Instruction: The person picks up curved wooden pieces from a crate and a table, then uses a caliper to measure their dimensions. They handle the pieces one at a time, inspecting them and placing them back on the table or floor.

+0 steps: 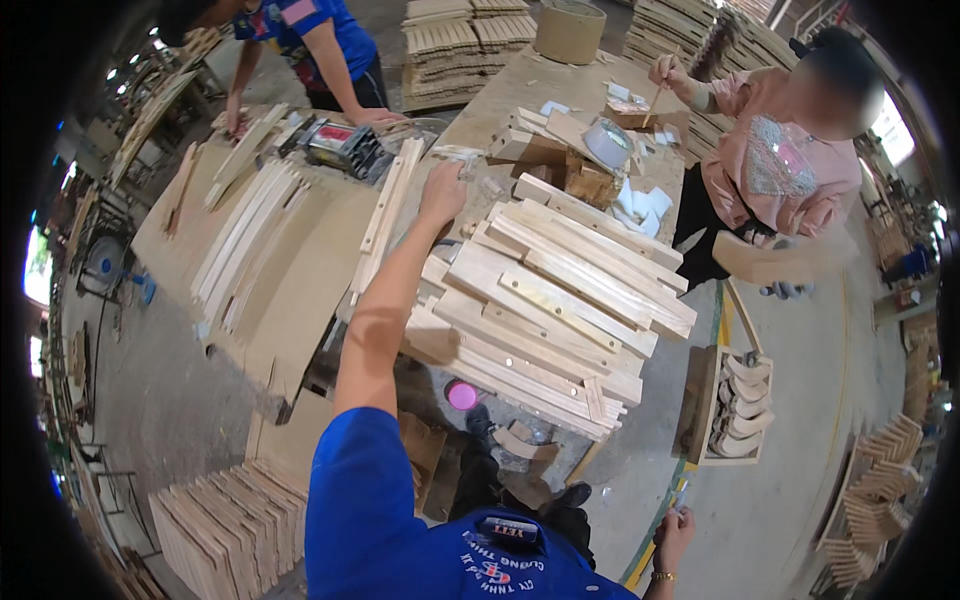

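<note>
My left arm is stretched forward over the table, and my left hand (444,192) is closed near the gap between the two work surfaces. Just beyond its fingers lies a small whitish, clear-looking item (458,153); whether they touch it I cannot tell. Low at my right side, my right hand (674,532) is closed around a slim, pale object (682,494) whose kind is too small to make out. Below and right of my left hand, a layer of pale wooden bars (560,275) lies side by side, some with round holes.
A clamp-like machine (345,145) stands on the left table beside wooden strips (245,230). One co-worker (310,45) leans there; another (780,150) in pink holds a thin stick and a curved wooden piece (765,260). A crate of curved pieces (708,420) stands on the floor.
</note>
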{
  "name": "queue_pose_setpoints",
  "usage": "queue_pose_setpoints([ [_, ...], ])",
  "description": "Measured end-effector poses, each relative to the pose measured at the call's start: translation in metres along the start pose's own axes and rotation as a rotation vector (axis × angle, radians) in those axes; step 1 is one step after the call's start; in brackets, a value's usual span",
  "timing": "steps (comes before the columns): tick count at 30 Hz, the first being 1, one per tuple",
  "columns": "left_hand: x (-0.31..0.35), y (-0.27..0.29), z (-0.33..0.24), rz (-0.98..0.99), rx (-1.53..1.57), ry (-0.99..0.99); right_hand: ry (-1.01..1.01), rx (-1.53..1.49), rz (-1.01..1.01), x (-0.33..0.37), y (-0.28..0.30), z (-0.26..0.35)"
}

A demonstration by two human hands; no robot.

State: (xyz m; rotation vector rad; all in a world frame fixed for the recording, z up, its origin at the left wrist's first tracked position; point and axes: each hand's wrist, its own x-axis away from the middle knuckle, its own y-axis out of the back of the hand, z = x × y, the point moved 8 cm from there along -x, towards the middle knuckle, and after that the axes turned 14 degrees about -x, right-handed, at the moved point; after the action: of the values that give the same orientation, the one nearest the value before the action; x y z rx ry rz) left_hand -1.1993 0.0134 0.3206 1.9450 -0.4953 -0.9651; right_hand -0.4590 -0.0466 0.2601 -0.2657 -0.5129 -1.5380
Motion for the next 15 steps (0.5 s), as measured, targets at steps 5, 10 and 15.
queue_pose_setpoints([
  [5, -0.045, -0.083, -0.008, 0.317, -0.301, -0.161, -0.046, 0.007, -0.169, 0.041, -0.025, 0.016],
  [10, -0.057, -0.050, -0.004, 0.234, -0.368, -0.296, -0.066, 0.153, -0.152, 0.046, -0.045, 0.000],
  [15, -0.007, 0.021, -0.060, 0.088, 0.720, -0.017, 0.324, 0.298, -0.049, 0.039, -0.104, 0.119],
])
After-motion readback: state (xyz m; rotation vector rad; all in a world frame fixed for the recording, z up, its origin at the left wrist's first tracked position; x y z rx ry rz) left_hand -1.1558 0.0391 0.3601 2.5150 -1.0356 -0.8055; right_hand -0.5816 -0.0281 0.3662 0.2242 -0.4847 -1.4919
